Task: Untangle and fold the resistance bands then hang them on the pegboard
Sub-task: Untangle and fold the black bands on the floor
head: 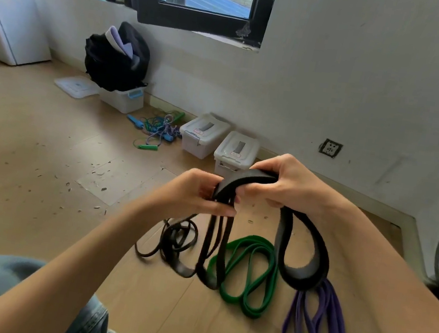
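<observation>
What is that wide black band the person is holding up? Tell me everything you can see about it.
The wide black band is a flat, matte loop that looks like rubber, with a greyish inner face. The right hand grips its top, where it arches over to the left hand, which pinches it together with thinner black strands that dangle toward the wooden floor. From the right hand it hangs in a long, open loop, its bottom in front of the purple band on the floor.

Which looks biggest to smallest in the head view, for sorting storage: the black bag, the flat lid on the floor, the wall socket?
1. black bag
2. flat lid
3. wall socket
All three lie at a similar depth by the wall, so the order seems sound.
</observation>
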